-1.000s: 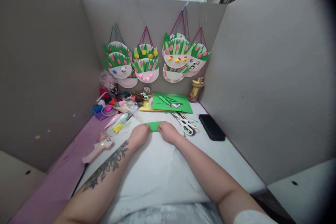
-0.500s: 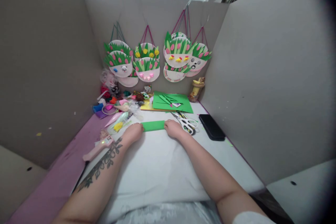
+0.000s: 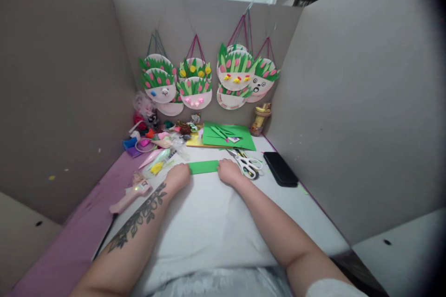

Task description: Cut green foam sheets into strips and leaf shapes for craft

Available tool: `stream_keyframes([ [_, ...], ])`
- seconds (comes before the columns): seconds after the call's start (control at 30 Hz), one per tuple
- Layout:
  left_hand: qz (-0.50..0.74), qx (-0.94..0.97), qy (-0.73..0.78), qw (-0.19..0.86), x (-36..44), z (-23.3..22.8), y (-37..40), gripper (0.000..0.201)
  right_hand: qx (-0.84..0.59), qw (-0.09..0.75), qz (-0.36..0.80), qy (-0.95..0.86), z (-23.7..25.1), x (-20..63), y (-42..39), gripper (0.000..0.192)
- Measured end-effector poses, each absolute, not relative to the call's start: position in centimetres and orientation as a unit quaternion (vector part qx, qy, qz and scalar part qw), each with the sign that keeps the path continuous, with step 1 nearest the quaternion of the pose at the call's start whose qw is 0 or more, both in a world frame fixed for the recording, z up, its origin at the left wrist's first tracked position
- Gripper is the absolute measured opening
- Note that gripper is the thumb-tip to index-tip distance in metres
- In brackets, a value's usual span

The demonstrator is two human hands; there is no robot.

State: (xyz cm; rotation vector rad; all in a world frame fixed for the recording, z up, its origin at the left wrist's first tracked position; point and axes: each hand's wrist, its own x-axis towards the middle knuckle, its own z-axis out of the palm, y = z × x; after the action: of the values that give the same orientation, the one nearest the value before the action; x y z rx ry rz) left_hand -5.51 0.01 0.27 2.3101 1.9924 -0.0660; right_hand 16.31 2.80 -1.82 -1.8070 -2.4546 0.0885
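A strip of green paper lies flat across the middle of the white-covered table, between my two hands. Its left end is under the curled fingers of my left hand. At the other end, my right hand grips the strip with its fingers closed. Just right of my right hand are white-handled scissors, their blades pointing away to the left. A pink glue gun rests left of my left hand, beside my tattooed forearm.
Green sheets with cut green pieces lie at the back. A black phone is at the right. Craft supplies crowd the back left. A brown and yellow jar stands in the corner. Decorated paper plates hang on the grey partition.
Almost nothing differs. Both hands stay at the ends of the green strip, with only a very slight shift of the left hand and the view.
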Motion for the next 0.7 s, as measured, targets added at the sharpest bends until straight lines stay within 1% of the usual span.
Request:
stream_keyframes([
  [0.17,0.001,0.769,0.64,0.018,-5.6,0.5,-0.2,0.032,-0.6,0.063,0.035,-0.797,-2.1,16.5,2.9,0.026],
  [0.27,0.036,0.834,0.55,0.002,-5.5,0.7,-0.3,0.036,-0.602,0.076,0.052,-0.793,-2.3,16.8,3.0,0.021],
  [0.33,0.031,0.869,0.494,0.002,-5.3,0.8,-0.4,0.035,-0.6,0.081,0.064,-0.793,-2.3,17.1,3.1,0.018],
  [0.4,0.016,0.878,0.479,0.0,-5.0,0.9,-0.5,0.033,-0.6,0.085,0.074,-0.792,-2.3,17.4,3.2,0.017],
  [0.5,-0.001,0.877,0.48,-0.019,-4.7,1.1,-0.7,0.033,-0.584,0.116,0.078,-0.8,-2.2,17.5,3.0,0.021],
  [0.6,-0.008,0.879,0.476,-0.038,-4.6,1.2,-0.8,0.034,-0.522,0.159,0.066,-0.836,-2.1,16.9,2.1,0.032],
  [0.7,0.0,0.88,0.473,-0.036,-4.6,1.0,-0.8,0.033,-0.452,0.157,0.056,-0.876,-2.0,15.4,0.8,0.039],
])
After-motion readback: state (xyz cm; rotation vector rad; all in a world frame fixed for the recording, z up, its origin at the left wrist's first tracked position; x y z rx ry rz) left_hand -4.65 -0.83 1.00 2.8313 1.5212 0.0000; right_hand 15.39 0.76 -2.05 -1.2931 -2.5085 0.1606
